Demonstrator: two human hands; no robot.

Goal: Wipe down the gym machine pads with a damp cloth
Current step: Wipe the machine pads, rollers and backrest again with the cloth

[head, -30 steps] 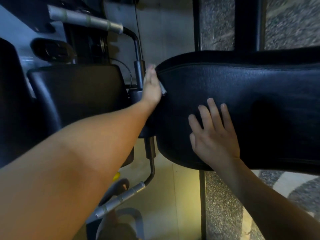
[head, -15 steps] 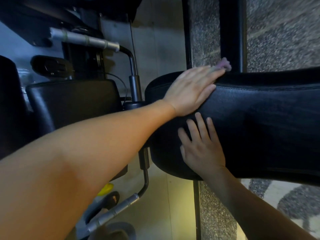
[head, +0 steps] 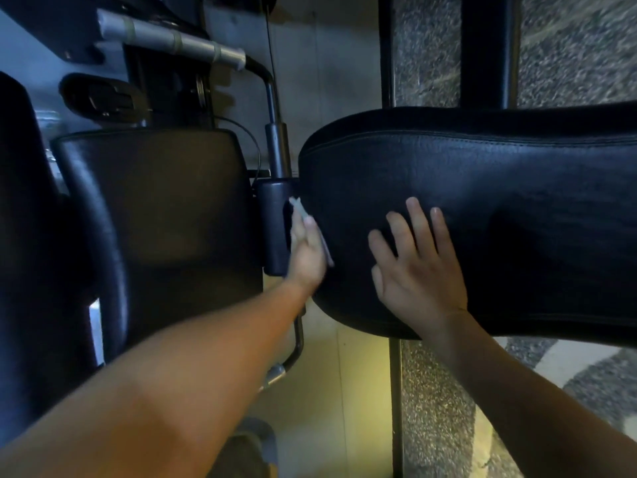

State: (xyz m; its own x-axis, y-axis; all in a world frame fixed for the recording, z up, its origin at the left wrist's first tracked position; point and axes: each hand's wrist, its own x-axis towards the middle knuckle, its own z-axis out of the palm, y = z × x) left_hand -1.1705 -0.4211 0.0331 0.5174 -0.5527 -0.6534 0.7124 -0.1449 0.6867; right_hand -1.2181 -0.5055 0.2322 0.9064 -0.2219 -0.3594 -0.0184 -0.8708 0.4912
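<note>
- Pressing a thin, pale cloth against the rounded left end of the large black stitched leather pad, the left hand lies with its fingers straight and together along the pad's side.
- The cloth sits between that hand and the leather. A crumpled tip shows past the fingertips, and a narrow edge shows along the side of the hand nearest the pad's top.
- The right hand rests flat on the top face of the same pad, palm down. Its fingers are straight and spread, and it holds nothing.
- The two hands are near each other but apart, with a strip of bare leather between them.
- The large pad runs from the middle of the view out past the right edge. A line of stitching follows its far rim.
- Just beside the left hand, on its outer side, stands a short black padded cylinder. Whether it touches the back of the hand cannot be told.
- Above the cylinder a dark metal tube rises and bends toward a grey metal handle bar with pale bands.
- Left of the cylinder lies a second, rectangular black leather pad with a glossy rounded edge. Another dark padded shape fills the frame's left border.
- Beyond the large pad a black upright post stands over speckled grey flooring.
- A pale smooth floor strip shows below the gap between the pads.
</note>
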